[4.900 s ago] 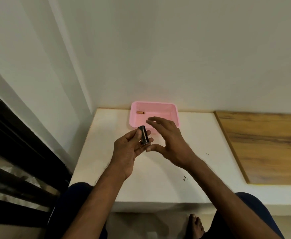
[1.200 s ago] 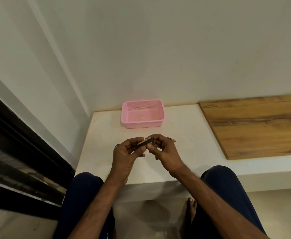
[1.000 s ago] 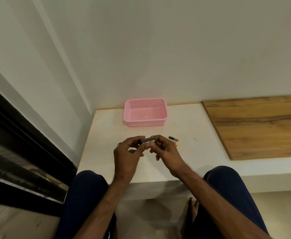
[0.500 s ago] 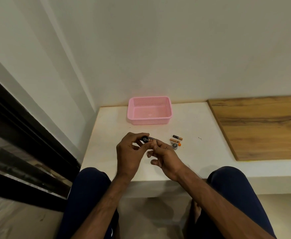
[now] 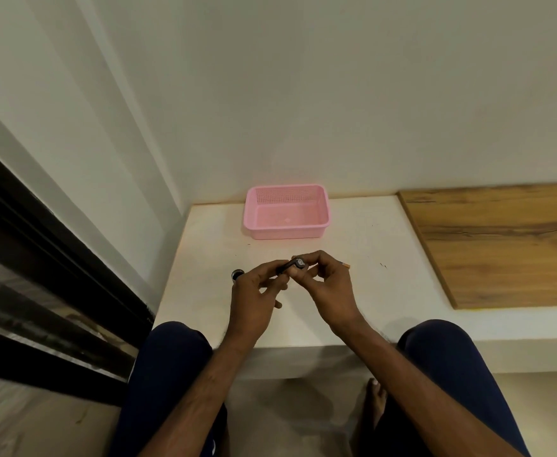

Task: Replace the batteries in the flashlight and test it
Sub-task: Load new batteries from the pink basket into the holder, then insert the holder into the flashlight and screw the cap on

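The small black flashlight [image 5: 289,263] is held just above the white table [image 5: 204,255]. The left hand [image 5: 255,293] has its grip curled round the body, and the right hand [image 5: 328,285] pinches the round end. A battery [image 5: 345,266] shows its orange tip beside the right hand. A small black round part [image 5: 237,275] lies by the left hand, and a pink basket [image 5: 326,212] stands behind.

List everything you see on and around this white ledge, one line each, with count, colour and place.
white ledge: one, white, under everything
pink perforated plastic basket: one, pink, back of ledge by wall
wooden board: one, brown, right side
small black round cap: one, black, on ledge beside left hand
orange-tipped battery: one, mostly hidden, behind right hand
small black cylindrical flashlight: one, black, pinched between both hands
left hand: one, grips flashlight
right hand: one, pinches flashlight's end
legs: two, dark blue trousers, below ledge
bare foot: one, on floor
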